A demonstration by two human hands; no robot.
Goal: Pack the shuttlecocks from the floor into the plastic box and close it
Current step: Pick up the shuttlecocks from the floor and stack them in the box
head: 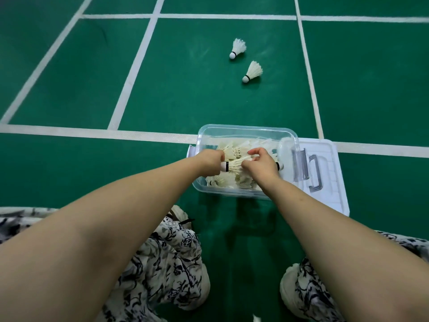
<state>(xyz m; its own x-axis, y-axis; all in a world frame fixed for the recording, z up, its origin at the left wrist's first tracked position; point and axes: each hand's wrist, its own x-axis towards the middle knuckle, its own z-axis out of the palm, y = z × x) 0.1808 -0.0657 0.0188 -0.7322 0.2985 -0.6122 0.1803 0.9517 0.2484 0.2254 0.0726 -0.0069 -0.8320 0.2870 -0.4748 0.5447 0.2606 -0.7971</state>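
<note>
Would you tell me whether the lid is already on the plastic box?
No, the lid lies flat to the right of the plastic box, whose top is open.

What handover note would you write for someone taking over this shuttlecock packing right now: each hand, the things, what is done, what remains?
Left hand grips the cork of the held shuttlecock over the plastic box; right hand pinches its feathers.
Done: many shuttlecocks already in the box.
Left: drop this one in, fetch the far shuttlecock and near shuttlecock from the floor, fit the lid lying beside the box.
</note>
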